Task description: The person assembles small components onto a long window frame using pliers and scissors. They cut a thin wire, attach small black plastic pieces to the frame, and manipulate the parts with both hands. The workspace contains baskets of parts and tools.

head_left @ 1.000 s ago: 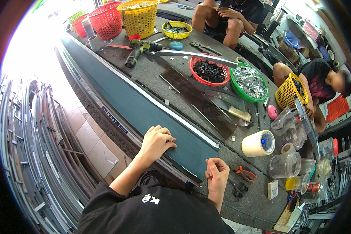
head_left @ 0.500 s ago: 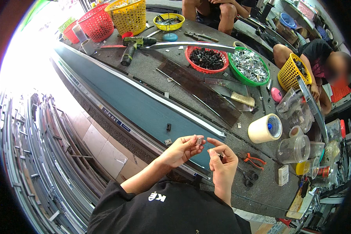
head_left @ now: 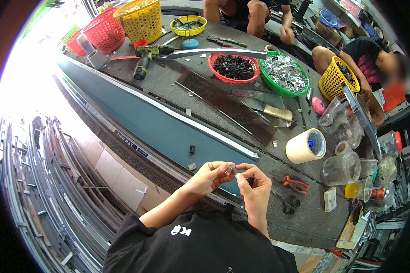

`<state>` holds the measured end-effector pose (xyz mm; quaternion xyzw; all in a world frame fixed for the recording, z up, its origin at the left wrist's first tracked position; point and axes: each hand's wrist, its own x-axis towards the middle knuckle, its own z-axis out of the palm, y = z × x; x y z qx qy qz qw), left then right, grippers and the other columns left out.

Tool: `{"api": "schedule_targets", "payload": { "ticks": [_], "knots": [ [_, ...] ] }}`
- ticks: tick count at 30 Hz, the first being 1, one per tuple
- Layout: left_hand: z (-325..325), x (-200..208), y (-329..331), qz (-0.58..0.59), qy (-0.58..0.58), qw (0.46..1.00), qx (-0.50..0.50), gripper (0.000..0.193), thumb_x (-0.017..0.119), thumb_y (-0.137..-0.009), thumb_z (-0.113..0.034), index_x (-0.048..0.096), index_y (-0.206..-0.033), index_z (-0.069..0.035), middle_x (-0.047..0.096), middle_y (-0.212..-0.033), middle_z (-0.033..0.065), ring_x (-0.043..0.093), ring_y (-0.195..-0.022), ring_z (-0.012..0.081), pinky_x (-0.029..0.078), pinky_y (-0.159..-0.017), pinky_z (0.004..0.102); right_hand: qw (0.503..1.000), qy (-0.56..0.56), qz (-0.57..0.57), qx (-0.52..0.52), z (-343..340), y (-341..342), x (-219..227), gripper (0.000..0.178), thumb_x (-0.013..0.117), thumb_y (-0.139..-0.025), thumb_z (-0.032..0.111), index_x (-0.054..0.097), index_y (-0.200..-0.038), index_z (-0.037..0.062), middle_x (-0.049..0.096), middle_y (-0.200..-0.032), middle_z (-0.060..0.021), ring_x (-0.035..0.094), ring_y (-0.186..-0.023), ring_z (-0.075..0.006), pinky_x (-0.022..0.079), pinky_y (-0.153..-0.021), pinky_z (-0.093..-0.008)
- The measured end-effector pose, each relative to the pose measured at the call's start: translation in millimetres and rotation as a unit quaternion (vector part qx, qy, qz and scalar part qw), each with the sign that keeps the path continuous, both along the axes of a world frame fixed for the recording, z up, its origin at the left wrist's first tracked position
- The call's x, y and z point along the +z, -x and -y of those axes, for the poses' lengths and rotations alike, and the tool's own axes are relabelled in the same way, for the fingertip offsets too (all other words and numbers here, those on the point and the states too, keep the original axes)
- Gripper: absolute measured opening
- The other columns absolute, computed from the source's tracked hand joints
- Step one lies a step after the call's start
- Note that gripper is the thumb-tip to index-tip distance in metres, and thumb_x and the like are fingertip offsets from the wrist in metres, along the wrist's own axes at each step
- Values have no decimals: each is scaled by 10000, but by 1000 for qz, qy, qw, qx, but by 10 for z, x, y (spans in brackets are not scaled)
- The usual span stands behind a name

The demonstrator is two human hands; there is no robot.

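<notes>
Downward fisheye view from head

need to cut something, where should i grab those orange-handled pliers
Likely by the orange handles, right hand coming from above and their right side. The pliers lie flat, handles splayed rightward, metal nose toward the person's hands; black scissors lie just below.

Orange-handled pliers (head_left: 287, 181) near black scissors (head_left: 288, 203); cream tape roll (head_left: 299, 149).
</notes>
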<state>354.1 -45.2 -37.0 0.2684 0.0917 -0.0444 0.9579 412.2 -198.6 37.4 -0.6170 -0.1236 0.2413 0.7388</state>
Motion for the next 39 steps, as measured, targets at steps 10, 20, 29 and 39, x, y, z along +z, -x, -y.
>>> {"api": "schedule_targets", "payload": {
  "ticks": [10, 20, 29, 39],
  "knots": [
    [-6, -58, -1, 11, -22, 1000, 6, 329, 639, -967, -242, 665, -1156, 26, 700, -1026, 82, 666, -937, 142, 557, -885, 278, 1000, -3, -2, 22, 33, -37, -41, 93, 655, -877, -44, 620, -791, -37, 627, -1090, -85, 510, -716, -15, 419, -634, -186],
    [-6, -77, 12, -4, -32, 999, 4, 312, 652, -960, -221, 672, -1150, 27, 706, -1025, 93, 668, -934, 150, 561, -880, 288, 999, -3, -48, 15, 44, -40, -45, 107, 630, -903, -23, 586, -807, -3, 644, -1049, -49, 476, -697, -2, 393, -607, -170],
    [-12, -70, 14, 10, -29, 1000, 4, 332, 627, -975, -241, 661, -1173, 24, 689, -1015, 65, 646, -927, 132, 546, -890, 285, 1000, 3, -28, 9, 29, -35, -63, 101, 629, -917, 0, 589, -825, -6, 643, -1049, -47, 474, -697, 2, 397, -602, -166],
    [-2, -139, -7, 15, -7, 1000, 15, 300, 633, -971, -213, 672, -1152, 23, 704, -1015, 83, 665, -920, 142, 548, -894, 298, 999, 15, 51, 7, 12, -22, -130, 100, 665, -875, -25, 607, -794, -28, 613, -1066, -67, 511, -721, -3, 418, -607, -161]
  ]
}}
